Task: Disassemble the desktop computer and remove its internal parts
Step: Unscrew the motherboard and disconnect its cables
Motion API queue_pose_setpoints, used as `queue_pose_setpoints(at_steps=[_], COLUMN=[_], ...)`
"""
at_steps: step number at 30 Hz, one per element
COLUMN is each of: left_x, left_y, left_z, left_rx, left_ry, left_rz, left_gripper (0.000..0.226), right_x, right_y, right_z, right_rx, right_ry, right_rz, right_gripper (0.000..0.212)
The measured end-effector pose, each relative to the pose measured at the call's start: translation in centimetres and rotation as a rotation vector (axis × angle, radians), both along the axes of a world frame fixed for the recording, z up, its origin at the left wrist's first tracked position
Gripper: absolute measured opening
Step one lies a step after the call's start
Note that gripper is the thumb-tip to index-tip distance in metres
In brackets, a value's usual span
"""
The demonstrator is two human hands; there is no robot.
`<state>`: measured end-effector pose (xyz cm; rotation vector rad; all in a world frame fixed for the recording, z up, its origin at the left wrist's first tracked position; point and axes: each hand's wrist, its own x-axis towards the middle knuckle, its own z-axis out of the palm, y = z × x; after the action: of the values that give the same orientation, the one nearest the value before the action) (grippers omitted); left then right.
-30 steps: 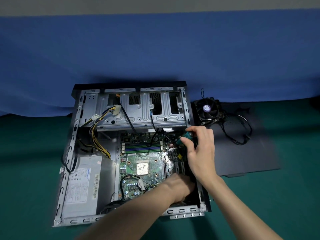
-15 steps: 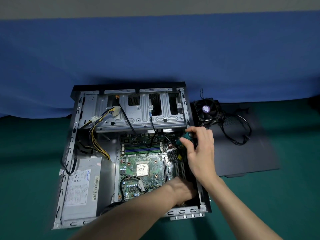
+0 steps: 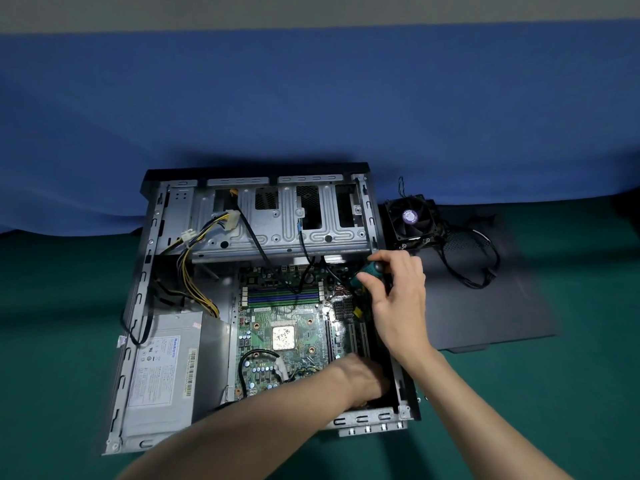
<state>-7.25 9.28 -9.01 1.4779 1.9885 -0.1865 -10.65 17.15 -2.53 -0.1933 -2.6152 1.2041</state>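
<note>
Unscrewing of the motherboard [image 3: 284, 327] is judged to be the step in hand. A screwdriver [image 3: 372, 270] is stood at the board's far right corner inside the open computer case [image 3: 138, 306], which lies flat toward the desk's [image 3: 52, 341] far edge. The right hand [image 3: 398, 299] is arched over the tool, its grip closed round the teal handle. The left hand [image 3: 363, 379] is sunk into the case's near right corner; its fingers are hidden, so its grip cannot be told. The fan [image 3: 412, 216] is already laid outside the case, on the right. Next, steady downward pressure and turning are called for, with the tip kept seated.
</note>
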Motion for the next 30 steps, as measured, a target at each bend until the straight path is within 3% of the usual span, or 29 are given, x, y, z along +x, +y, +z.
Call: queue_pose_setpoints(at_steps=[12,17,20,30], left_x=[0.0,-1.0,-1.2,-0.5], left_y=[-0.2,-1.4,-2.0,-1.1], left_z=[-0.1,0.0,0.1,0.2], left_rx=[-0.044,0.024,0.093,0.106], left_ry=[0.026,-0.120,-0.118,-0.049], left_rz=[-0.139,0.033,0.129,0.046], left_gripper=[0.024,0.015,0.010,0.009], right_x=[0.0,0.1,0.0,0.1], right_y=[0.1,0.1,0.1,0.1], right_z=[-0.2,-0.3,-0.3,-0.2], right_rx=[0.015,0.012,0.009,0.018], right_ry=[0.011,0.009,0.007,-0.008], right_rz=[0.007,0.012,0.016,0.017], right_gripper=[0.020,0.020,0.020,0.019])
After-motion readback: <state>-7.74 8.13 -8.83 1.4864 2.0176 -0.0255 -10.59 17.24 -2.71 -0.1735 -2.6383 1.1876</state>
